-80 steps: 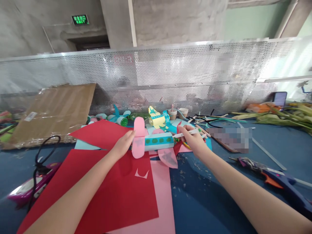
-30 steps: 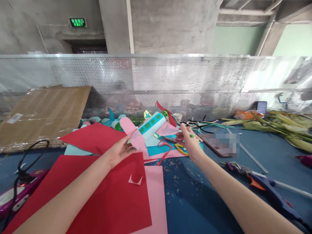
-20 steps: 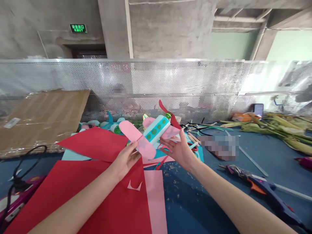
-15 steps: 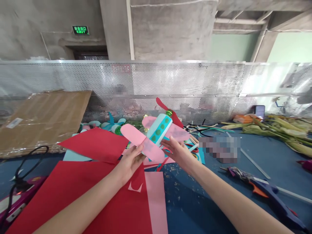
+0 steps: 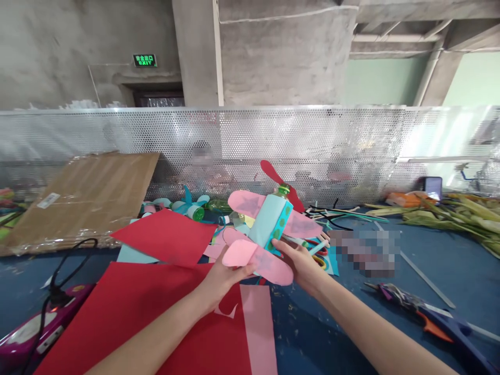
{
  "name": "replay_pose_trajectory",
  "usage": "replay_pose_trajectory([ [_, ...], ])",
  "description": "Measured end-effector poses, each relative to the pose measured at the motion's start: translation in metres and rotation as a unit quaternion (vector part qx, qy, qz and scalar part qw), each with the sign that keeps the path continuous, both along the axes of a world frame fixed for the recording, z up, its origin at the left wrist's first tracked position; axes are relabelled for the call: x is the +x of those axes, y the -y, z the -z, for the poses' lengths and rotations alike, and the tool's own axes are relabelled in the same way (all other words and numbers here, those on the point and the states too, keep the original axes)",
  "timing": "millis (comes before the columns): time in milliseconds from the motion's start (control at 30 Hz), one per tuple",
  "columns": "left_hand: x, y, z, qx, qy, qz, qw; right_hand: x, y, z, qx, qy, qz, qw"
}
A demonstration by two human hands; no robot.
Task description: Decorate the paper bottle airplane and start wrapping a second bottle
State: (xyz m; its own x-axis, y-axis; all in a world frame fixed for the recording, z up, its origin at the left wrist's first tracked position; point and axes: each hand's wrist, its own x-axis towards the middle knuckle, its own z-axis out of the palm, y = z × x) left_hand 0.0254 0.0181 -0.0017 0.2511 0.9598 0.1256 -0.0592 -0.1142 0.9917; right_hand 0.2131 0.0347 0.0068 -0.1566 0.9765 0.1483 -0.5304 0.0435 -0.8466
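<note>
From the head camera, the paper plane (image 5: 264,220) has just rolled, its dotted strip (image 5: 282,225) turning rightward, apparently to bring its plain side up. Above the surface's (image 5: 304,333) middle, the half-curled left hand (image 5: 227,273) and right hand (image 5: 303,263) grip its tail end.

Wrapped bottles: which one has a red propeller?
The pink-winged bottle, in the left hand and right hand: red propeller at its neck. The blue-finned bottle, farther back, shows none.
</note>
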Motion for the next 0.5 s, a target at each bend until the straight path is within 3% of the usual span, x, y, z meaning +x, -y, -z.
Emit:
replay_pose_trajectory([
  [233,-0.003,0.005,-0.005,0.008,-0.08,0.029,0.996,-0.001,0.001,-0.003,-0.015,0.025,0.029,0.999],
  [300,-0.004,0.005,-0.006,0.007,-0.07,0.064,0.995,0.0,0.001,-0.004,-0.042,0.028,0.042,0.998],
  [400,-0.008,-0.001,-0.009,-0.003,-0.011,0.155,0.988,0.003,-0.002,-0.003,-0.08,0.029,0.059,0.995],
  [500,-0.016,-0.009,-0.015,-0.064,0.123,0.144,0.98,0.007,-0.005,-0.002,-0.09,0.038,0.052,0.994],
])
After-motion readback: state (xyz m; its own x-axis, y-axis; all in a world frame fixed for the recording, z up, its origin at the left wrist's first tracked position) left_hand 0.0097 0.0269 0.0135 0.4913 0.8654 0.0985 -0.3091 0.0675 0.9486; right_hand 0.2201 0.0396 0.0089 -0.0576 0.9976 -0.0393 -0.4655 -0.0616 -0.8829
